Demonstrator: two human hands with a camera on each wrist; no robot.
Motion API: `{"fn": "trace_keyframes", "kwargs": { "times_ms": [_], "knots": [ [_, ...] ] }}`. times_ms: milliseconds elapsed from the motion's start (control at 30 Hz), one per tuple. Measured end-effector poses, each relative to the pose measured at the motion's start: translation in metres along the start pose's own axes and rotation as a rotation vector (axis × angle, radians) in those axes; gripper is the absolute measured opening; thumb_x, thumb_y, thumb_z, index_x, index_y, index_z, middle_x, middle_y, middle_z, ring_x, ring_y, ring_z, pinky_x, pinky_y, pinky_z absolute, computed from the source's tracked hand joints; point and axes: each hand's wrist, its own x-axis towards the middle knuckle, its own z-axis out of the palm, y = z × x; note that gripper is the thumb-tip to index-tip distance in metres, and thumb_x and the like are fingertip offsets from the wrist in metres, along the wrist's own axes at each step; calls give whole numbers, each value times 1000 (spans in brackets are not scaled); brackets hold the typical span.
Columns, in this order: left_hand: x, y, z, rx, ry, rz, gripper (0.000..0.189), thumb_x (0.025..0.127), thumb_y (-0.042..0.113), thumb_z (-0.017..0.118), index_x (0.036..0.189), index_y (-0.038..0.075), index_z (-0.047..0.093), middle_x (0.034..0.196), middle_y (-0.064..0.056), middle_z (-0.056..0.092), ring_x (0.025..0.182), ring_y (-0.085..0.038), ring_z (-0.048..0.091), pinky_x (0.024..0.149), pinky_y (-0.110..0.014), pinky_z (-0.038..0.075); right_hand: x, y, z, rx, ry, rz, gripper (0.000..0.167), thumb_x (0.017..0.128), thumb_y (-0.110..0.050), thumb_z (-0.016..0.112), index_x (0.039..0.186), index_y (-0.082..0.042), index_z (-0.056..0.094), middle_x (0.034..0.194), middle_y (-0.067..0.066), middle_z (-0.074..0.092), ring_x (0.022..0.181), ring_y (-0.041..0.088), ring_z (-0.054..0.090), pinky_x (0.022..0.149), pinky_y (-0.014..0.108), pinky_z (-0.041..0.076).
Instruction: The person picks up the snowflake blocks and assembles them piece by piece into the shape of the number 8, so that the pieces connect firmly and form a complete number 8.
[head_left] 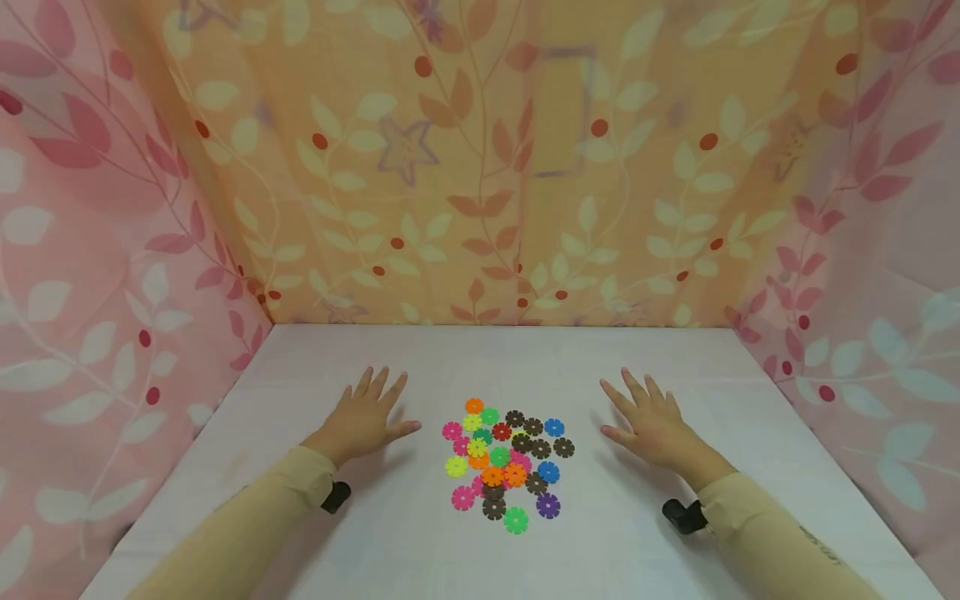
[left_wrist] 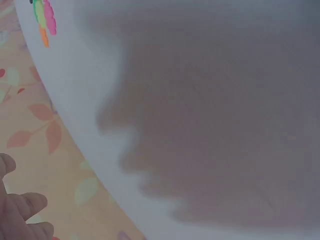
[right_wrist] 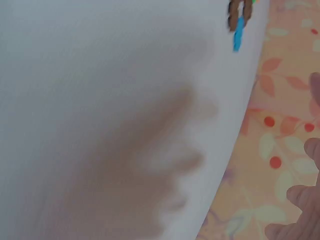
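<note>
A loose cluster of notched plastic discs lies mid-table in the head view, some overlapping. Among them are a purple disc (head_left: 548, 506), a green disc (head_left: 516, 520), a pink disc (head_left: 462, 498), a blue disc (head_left: 554, 427) and several brown ones. To the left of the cluster, my left hand (head_left: 365, 423) hovers with fingers spread and nothing held. My right hand (head_left: 651, 423) mirrors it on the other side, also spread and holding nothing. Fingertips of the left hand (left_wrist: 24, 212) and right hand (right_wrist: 302, 210) show at the edges of the wrist views, with hand shadows on the tabletop.
The white table (head_left: 420, 558) is enclosed by a yellow leaf-patterned cloth (head_left: 480, 167) behind and pink patterned cloths (head_left: 90, 275) at the sides. A black wrist device (head_left: 337, 497) sits at the left cuff, another black device (head_left: 684, 516) at the right.
</note>
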Motion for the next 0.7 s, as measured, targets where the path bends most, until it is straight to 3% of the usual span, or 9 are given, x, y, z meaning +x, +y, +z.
{"fn": "trace_keyframes", "kwargs": {
  "times_ms": [233,400,533,600,700],
  "knots": [
    [7,14,14,-104,-39,28,89,78,66,53,146,19,21,150,-16,15,137,-40,7,104,-59,18,12,-25,9,119,25,-118,71,84,-41,62,143,-19,30,149,17,17,132,45,17,102,62,17],
    [7,32,22,-187,-61,32,83,75,54,66,142,19,33,146,-13,26,134,-35,21,103,-52,27,18,-44,17,183,17,-157,64,81,-33,69,136,-15,43,142,15,32,128,38,29,101,57,26],
    [7,46,26,-242,-62,34,71,74,45,72,132,14,47,125,-10,48,115,-28,44,95,-44,41,23,-57,23,194,15,-232,41,77,-26,73,114,-10,61,109,8,55,100,24,46,88,42,41],
    [8,51,29,-288,-82,29,62,73,41,74,123,12,53,105,-5,54,99,-21,50,86,-38,46,25,-62,25,193,-7,-275,28,76,-22,73,101,-10,66,88,0,56,83,17,45,76,34,42],
    [8,55,34,-355,-128,23,48,72,36,76,108,12,57,81,-1,53,77,-16,50,69,-31,46,26,-65,29,222,-90,-302,18,76,-18,73,91,-12,66,72,-6,51,71,11,42,66,28,39]
  ]
}}
